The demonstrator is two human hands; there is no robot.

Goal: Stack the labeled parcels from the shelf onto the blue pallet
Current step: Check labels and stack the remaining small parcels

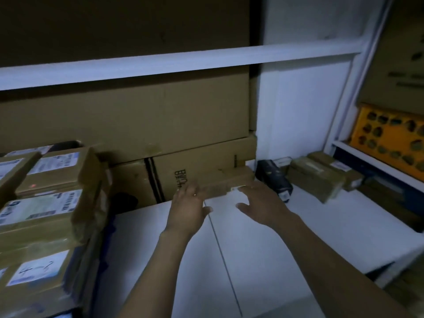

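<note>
1. Fingers (246, 191) of the right hand (263, 203) are spread, their tips at the near edge of a flat parcel (229, 180); the thumb points left, apart from it.
2. Left hand (187, 207) has its fingers loosely spread too, tips at the parcel's left near corner, thumb out to the right; blur hides whether either hand truly touches the cardboard.
3. Neither hand grips anything.
4. That parcel lies flat on the white shelf (263, 249), at the back, against a big carton (202, 166) with printed characters.
5. Right of it lies a black item (274, 177), then two more taped parcels (321, 177) near the shelf post.
6. At far left, a stack of labeled parcels (43, 203) stands well apart from both hands.
7. A yellow crate (390, 138) sits on the neighbouring shelf at right.
</note>
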